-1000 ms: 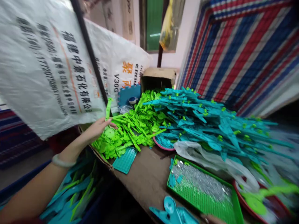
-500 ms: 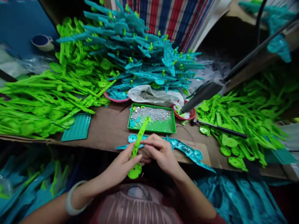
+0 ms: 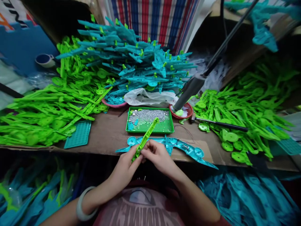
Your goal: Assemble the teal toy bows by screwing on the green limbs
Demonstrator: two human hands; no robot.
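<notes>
My left hand (image 3: 125,164) is closed around the lower end of a long, narrow bright-green plastic arm (image 3: 150,129), which tilts up and to the right. At its lower part, the fingers of my right hand (image 3: 161,157) are bent and pinched together against its side. What sits between those fingertips is hidden. Just beyond both hands, a turquoise plastic bow-shaped body (image 3: 188,148) lies on the table with its hollow inner side up. Behind it stands a green perforated tray (image 3: 162,128) holding many small silver screws and a few turquoise bits.
Green parts are heaped at left (image 3: 42,110) and right (image 3: 232,122). A tall turquoise pile (image 3: 136,59) rises at the back. A grey electric screwdriver (image 3: 190,91) hangs over a red basket (image 3: 189,113). A hammer (image 3: 218,124) lies at right, a teal tray (image 3: 78,133) at left.
The green arm has turned, showing its narrow ribbed side, and its tip leans further right. Its round lower end has gone out of sight. My right fingers have curled tighter, and the view has shifted slightly.
</notes>
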